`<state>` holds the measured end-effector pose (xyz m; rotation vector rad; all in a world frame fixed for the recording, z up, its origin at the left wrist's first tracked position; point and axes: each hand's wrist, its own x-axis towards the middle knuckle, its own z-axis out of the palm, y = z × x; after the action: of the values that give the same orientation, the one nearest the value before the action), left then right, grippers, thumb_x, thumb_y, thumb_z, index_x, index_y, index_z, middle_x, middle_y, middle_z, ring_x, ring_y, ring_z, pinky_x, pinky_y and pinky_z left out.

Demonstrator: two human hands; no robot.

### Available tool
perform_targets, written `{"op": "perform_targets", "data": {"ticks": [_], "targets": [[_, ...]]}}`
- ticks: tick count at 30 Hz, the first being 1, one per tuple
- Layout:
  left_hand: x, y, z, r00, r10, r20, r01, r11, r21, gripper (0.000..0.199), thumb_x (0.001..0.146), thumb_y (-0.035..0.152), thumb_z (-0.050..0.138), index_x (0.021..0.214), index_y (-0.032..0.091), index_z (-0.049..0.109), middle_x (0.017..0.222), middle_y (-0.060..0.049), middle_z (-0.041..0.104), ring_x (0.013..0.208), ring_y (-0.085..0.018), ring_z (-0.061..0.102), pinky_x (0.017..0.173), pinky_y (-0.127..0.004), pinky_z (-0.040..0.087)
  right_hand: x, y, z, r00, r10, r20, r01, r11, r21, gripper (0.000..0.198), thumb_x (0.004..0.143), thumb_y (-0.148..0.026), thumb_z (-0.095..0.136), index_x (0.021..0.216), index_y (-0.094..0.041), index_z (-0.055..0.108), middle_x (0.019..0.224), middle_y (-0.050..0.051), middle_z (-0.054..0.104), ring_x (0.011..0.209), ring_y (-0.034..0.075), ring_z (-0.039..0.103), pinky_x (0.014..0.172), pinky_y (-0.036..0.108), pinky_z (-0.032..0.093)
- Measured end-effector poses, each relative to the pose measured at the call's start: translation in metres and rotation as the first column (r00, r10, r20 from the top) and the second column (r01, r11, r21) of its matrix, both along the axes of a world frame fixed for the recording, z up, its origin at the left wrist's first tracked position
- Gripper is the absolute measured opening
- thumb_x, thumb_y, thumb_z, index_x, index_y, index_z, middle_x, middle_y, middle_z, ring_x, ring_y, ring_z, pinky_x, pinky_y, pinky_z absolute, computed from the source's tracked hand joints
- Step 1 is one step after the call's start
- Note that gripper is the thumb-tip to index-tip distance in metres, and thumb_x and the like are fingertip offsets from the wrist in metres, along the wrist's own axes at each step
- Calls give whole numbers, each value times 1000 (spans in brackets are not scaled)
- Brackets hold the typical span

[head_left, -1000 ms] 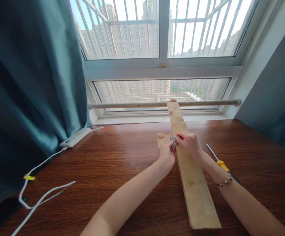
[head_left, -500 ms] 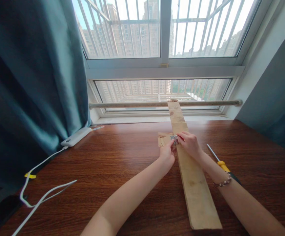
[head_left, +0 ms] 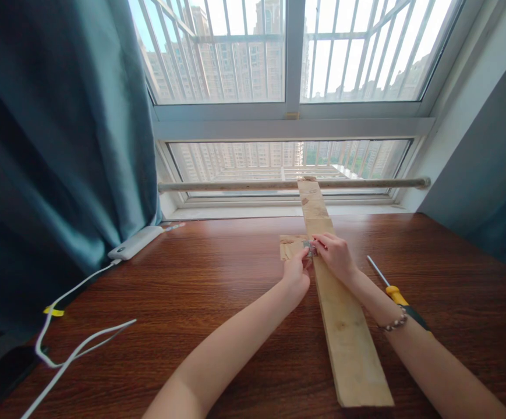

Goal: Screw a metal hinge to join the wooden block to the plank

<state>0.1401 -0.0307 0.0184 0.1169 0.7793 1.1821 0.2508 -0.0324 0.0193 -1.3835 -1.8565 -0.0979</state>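
Observation:
A long pale wooden plank (head_left: 351,337) runs away from me over the dark wood-grain table. A short wooden block (head_left: 291,247) juts out from its left side. Where the two meet lies a small metal hinge (head_left: 307,244), partly covered by fingers. My left hand (head_left: 297,279) is closed there, its thumb pressing on the hinge and its other fingers lower down, partly hidden. From the right, my right hand (head_left: 335,255) leans over the plank with fingertips pinched at the hinge's right side; whatever they hold is too small to make out. A screwdriver (head_left: 395,293) lies right of the plank.
The plank's far end meets a horizontal rail (head_left: 244,186) before the barred window. At the table's left back, a white power strip (head_left: 135,242) lies against the blue curtain (head_left: 69,128). Its white cable (head_left: 75,352) loops across the table's left side.
My right hand and forearm have shifted very slightly left and down, baring more of the screwdriver handle. My left hand and the plank stay nearly still.

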Motion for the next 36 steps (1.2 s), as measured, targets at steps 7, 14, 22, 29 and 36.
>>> {"op": "perform_targets", "data": {"ticks": [7,14,22,29,36], "targets": [[1,4,-6,999,-14,-33,14,1000,4,14,73,-1,58,70,12,60,67,-6,67,54,-12,61,56,-23,51,30,-14,43,986,-44,-161,26,993,-114,37,83,-31,54,115,-14,62,70,4,68,58,17,61,60,29,48],[0,4,-6,1000,-12,-21,12,1000,-1,14,74,-1,58,71,12,59,73,-7,65,58,-11,61,59,-22,51,108,-86,14,943,-301,141,326,920,-219,29,80,-37,54,101,-20,66,83,9,68,72,24,63,68,36,48],[0,4,-3,999,-10,-36,10,1000,-13,14,75,0,58,71,13,60,72,-6,65,56,-11,60,59,-22,51,138,-154,-68,890,-427,162,453,783,-426,42,75,-42,56,109,-18,61,91,12,65,82,29,63,74,40,48],[1,6,-6,999,-4,-54,4,1000,-10,14,74,0,58,70,13,59,66,-4,66,53,-11,59,57,-23,50,109,-146,-1,628,-352,-694,-44,874,-484,48,80,-34,45,126,-20,50,80,6,67,70,23,65,64,38,53],[0,8,-10,998,-65,-18,65,998,19,11,76,2,57,74,13,60,68,-6,68,58,-13,63,62,-25,53,74,-120,101,158,-12,-987,-308,950,-61,39,72,-16,46,105,-27,65,98,6,67,89,21,65,83,39,54]]}}
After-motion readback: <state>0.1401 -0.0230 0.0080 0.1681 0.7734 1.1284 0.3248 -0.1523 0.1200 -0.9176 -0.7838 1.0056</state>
